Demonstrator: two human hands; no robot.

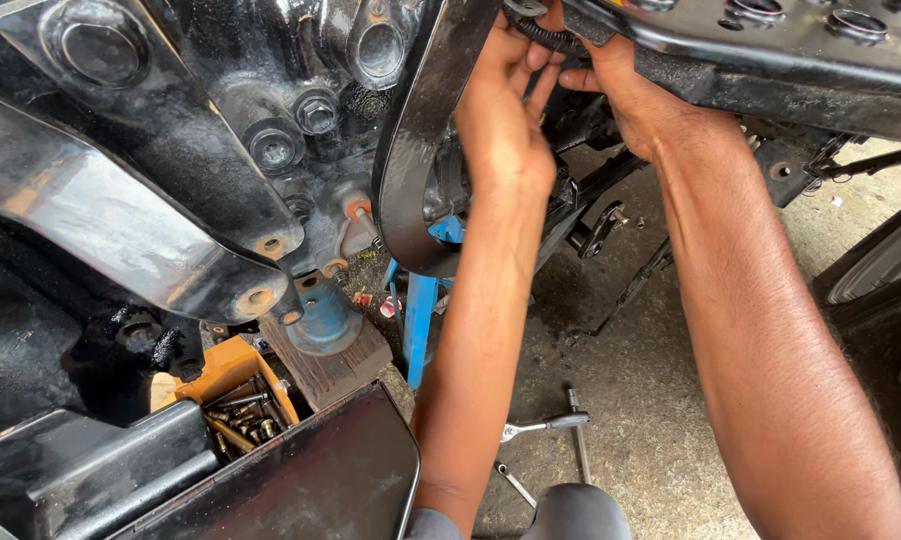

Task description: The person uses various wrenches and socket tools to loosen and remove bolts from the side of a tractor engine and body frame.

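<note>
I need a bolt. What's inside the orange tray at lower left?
The orange tray holds a heap of rusty bolts. A black panel covers its near end, hiding anything there.

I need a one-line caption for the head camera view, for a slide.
Both hands, left hand and right hand, reach up to a ribbed black hose under a greasy machine frame; wrenches lie on the floor.

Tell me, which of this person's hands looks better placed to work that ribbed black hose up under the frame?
Probably the left hand: its fingers already curl against the ribbed black hose beside the curved black bracket. The right hand sits next to it with fingertips touching, more like a steadying support under the perforated metal frame.
</note>
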